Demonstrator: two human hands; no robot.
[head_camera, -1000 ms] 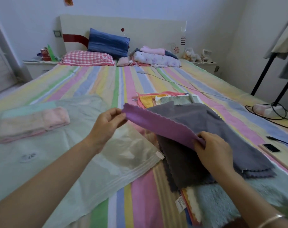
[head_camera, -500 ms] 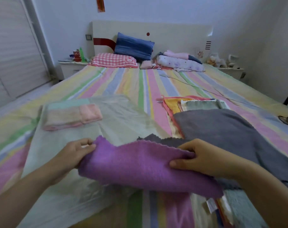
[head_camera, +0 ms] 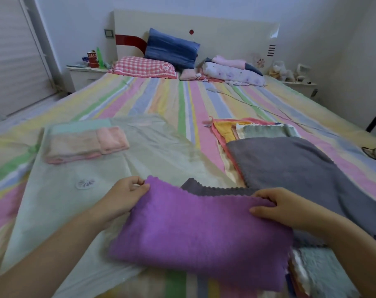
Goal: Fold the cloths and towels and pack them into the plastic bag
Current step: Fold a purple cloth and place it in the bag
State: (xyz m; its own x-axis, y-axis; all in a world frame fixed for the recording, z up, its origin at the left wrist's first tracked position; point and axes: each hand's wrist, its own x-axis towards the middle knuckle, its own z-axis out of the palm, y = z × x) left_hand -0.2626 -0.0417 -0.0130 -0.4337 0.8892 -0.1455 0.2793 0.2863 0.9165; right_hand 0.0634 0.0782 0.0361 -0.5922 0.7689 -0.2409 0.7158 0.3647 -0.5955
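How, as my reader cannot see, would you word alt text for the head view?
The left hand and right hand pinch the far corners of a purple cloth over a bed. A bag with pink towels lies left, a grey cloth right.

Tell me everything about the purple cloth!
The purple cloth is soft and fuzzy, with a zigzag far edge, and looks folded over. The left hand pinches its far left corner; the right hand grips its far right corner. Its left part covers the bag's edge, its right a grey cloth.
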